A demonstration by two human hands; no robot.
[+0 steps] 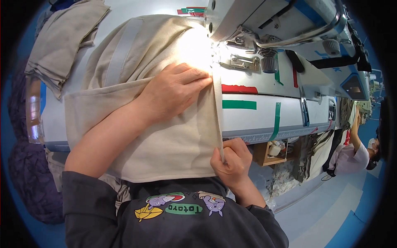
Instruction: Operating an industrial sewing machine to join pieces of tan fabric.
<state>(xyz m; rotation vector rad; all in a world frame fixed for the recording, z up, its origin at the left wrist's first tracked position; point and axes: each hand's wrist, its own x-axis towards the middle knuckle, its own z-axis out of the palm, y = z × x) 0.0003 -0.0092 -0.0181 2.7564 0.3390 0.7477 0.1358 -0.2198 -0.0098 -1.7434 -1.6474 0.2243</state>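
Note:
A beige cloth piece (165, 144) with a pale grey stripe lies over the sewing machine's bed and hangs over its front edge towards me. Close below the brightly lit needle area, my left hand (175, 89) presses on the cloth, its fingertips together at the folded right edge. My right hand (233, 161) is closed on the same edge lower down, near the front of the table, and the edge runs straight between both hands. The sewing machine (264, 53) stands over the cloth's far right corner. Glare hides the needle and presser foot.
Folded beige cloth pieces (66, 41) are stacked at the far left, with dark purple fabric (33, 182) beyond the table's left side. Red and green tape (239, 104) marks the table. A wooden box (269, 153) sits below its front edge. Another person (351, 153) works at far right.

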